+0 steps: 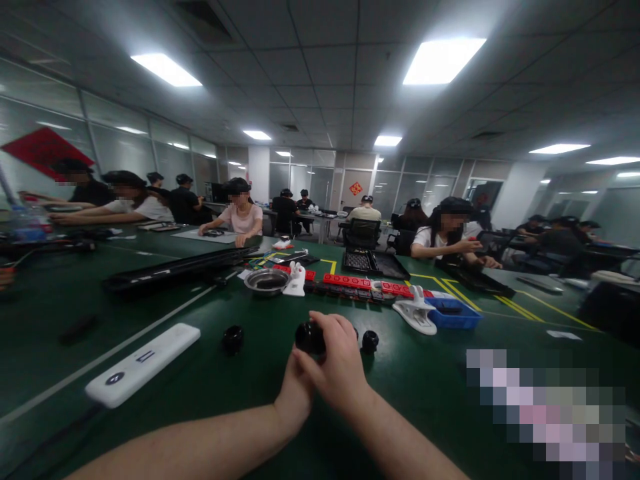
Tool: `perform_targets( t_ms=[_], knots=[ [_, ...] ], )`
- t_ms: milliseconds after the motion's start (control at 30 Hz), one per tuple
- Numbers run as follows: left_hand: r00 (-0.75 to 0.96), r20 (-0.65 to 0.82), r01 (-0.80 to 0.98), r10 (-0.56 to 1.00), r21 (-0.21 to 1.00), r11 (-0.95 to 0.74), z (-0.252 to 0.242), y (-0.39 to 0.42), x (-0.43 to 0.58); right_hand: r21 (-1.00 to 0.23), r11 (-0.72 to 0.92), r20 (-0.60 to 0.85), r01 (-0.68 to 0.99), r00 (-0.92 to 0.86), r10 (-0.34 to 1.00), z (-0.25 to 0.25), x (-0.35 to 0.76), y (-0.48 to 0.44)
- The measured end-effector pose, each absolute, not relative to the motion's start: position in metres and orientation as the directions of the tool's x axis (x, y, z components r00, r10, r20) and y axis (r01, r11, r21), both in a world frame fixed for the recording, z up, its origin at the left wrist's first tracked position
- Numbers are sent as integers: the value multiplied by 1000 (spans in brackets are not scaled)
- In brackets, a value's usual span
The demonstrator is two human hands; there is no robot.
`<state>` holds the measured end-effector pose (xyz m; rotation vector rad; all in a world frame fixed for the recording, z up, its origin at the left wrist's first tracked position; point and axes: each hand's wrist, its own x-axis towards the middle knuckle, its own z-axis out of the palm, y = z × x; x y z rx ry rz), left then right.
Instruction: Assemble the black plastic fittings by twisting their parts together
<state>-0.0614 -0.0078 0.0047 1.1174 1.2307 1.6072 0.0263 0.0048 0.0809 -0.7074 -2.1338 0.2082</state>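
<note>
In the middle of the head view, my right hand [343,360] curls over a glossy black round part [309,338], thumb below it and fingers over the top. My left hand [294,383] comes up under the same part, against my right hand; its fingers are mostly hidden. To the left stands a similar black hollow round part [233,339] on the green table. Just right of my right hand sits another black round part [370,342]. Something small and pale shows beside my right fingers, too covered to name.
A white power strip [145,363] lies left. Behind the hands are a metal bowl [267,283], red and black strips [347,281], white clamps [417,311], a blue tray [455,313] and a long black housing [180,268]. Several people sit around at tables.
</note>
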Motion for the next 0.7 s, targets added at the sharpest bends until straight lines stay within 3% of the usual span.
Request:
perform_targets(
  t_ms=[300, 400, 500, 600, 700],
  knots=[
    [-44, 229, -49, 973, 972, -231, 8, -9, -53, -347, 792, 573, 503, -555, 603, 77, 59, 2],
    [163, 270, 36, 949, 960, -279, 9, -19, -48, -474, 714, 459, 516, -546, 700, 65, 88, 1],
    [364, 234, 246, 901, 909, -335, 8, -27, -44, -656, 585, 332, 477, -514, 791, 44, 115, -3],
    [482, 159, 420, 862, 821, -386, 10, -32, -42, -762, 569, 329, 308, -573, 751, 23, 133, -11],
    [572, 85, 477, 816, 774, -416, 13, -32, -43, -803, 544, 325, 245, -586, 743, 17, 140, -18]
  ],
)
